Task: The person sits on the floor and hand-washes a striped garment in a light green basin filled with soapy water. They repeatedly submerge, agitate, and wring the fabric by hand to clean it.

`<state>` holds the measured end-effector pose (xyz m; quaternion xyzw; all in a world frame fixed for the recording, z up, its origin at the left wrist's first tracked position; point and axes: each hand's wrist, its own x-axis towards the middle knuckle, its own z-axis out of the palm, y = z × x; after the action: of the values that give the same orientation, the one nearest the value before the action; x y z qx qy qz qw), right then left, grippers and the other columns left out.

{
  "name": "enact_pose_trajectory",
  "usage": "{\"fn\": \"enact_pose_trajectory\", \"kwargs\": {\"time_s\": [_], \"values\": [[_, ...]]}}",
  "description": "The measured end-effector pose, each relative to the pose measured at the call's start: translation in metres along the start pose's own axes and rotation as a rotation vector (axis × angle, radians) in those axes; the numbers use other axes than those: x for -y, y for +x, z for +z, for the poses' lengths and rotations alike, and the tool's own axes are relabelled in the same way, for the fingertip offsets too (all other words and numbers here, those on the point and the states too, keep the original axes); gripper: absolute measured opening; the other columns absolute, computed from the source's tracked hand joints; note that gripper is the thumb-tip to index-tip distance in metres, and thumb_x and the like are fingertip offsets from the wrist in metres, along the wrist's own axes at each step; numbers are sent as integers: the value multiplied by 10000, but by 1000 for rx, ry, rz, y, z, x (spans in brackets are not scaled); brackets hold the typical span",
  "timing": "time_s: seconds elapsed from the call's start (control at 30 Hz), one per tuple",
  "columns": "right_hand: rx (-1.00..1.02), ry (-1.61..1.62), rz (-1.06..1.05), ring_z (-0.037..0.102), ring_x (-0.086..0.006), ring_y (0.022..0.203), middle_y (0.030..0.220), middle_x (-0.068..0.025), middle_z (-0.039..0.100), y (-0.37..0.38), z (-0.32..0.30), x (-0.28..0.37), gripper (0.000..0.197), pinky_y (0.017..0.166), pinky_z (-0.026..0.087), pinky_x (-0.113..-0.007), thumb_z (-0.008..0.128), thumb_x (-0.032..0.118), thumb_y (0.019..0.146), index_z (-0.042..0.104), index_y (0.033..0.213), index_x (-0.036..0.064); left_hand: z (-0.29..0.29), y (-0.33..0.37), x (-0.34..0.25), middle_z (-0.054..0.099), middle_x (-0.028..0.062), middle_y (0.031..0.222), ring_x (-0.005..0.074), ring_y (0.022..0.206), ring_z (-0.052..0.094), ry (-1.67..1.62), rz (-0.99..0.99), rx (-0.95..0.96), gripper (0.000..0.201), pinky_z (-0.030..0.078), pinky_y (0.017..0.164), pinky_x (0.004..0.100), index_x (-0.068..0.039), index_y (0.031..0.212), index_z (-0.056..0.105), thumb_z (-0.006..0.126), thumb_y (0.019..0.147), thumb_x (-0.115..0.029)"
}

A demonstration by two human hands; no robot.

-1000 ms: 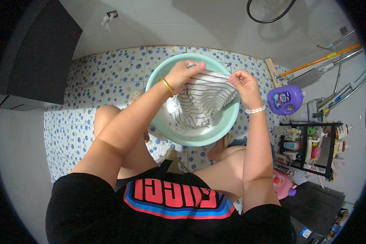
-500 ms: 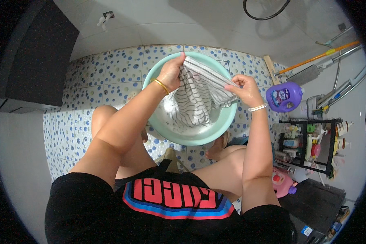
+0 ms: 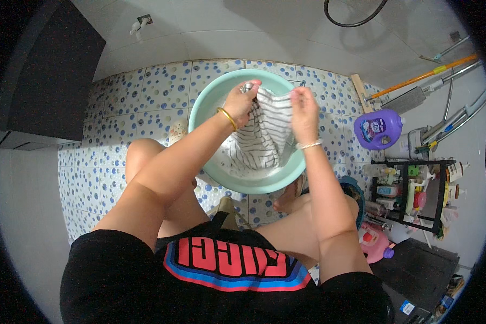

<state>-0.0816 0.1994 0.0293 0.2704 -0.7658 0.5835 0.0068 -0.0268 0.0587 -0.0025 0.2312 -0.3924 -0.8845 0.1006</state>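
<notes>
A white garment with dark stripes [image 3: 259, 137] hangs from both my hands into a mint-green basin [image 3: 206, 92] on the floor. Its lower folds rest in whitish, sudsy water [image 3: 243, 171]. My left hand [image 3: 241, 102], with a gold bangle at the wrist, is closed on a bunched edge of the cloth over the basin's middle. On the right side, my right hand [image 3: 305, 112] pinches another edge, its fingers partly hidden behind the hand's back. A short stretch of striped cloth spans the gap between the two hands.
A purple detergent bottle [image 3: 379, 129] stands right of the basin. Beyond it are a black rack [image 3: 440, 200] of bottles and several leaning mop handles [image 3: 426, 74]. A pink jug [image 3: 375, 244] sits near my right leg; a dark cabinet [image 3: 48, 70] is at left.
My right hand has moved left and slightly up, closer to my left hand, which has shifted a little right and down. The cloth between them has gone from taut to looser.
</notes>
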Motion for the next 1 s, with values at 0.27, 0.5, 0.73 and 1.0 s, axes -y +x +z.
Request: {"fn": "enact_pose_trajectory", "kwargs": {"time_s": [0.27,0.5,0.73,1.0], "values": [[17,-523,-265,535,-315,546,640,-174,550,-13,36,10,201,477,417,-375,508,154,795,502,664,1,26,-8,21,475,32,701,150,667,458,-169,-287,-114,412,406,625,314,-116,881,489,342,836,-498],[56,-612,-292,536,-309,544,614,-152,543,-25,47,8,232,465,411,-383,462,199,820,521,685,20,17,-6,17,457,36,622,156,554,400,-266,-375,6,411,363,566,295,-106,644,466,360,853,-444],[74,-170,141,362,-142,413,449,-49,429,9,9,-3,442,418,316,-278,490,351,820,470,546,5,19,-20,-14,435,-20,593,70,537,369,365,-243,195,364,293,496,205,-99,665,484,534,752,-448],[571,56,306,303,-39,495,526,63,377,10,-30,-6,328,434,271,-202,702,232,668,451,569,46,-6,-20,-32,570,11,747,87,649,536,94,-201,431,113,430,572,205,-78,827,541,563,785,-181]]}}
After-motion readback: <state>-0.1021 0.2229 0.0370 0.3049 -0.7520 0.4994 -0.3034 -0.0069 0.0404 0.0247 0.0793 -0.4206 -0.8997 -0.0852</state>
